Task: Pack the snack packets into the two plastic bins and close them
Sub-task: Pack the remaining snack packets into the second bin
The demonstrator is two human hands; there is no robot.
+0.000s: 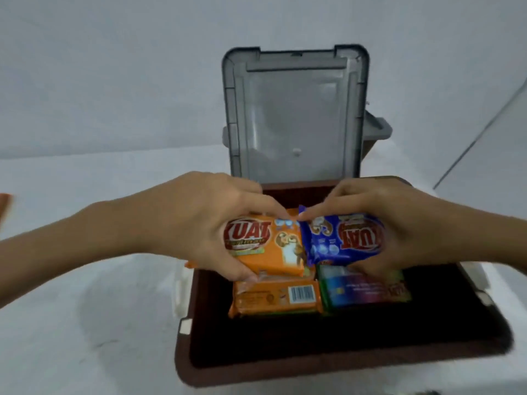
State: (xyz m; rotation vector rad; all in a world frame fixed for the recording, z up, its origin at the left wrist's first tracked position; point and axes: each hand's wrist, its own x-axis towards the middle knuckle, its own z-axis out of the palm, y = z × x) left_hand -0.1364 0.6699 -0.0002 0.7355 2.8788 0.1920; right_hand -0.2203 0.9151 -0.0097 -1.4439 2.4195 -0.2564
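A dark brown plastic bin (328, 372) stands open in front of me, its grey see-through lid (296, 115) raised upright at the back. My left hand (194, 223) grips an orange snack packet (271, 246) over the bin. My right hand (399, 223) grips a blue snack packet (342, 240) beside it; the two packets touch end to end. Below them inside the bin lie another orange packet (273, 297) with a barcode and a green and purple packet (365, 289).
A second grey bin (379, 129) shows partly behind the raised lid at the right. The bin sits on a white tabletop (85, 323). An orange object (5, 203) peeks in at the left edge. A glass panel edge (479, 132) slants at the right.
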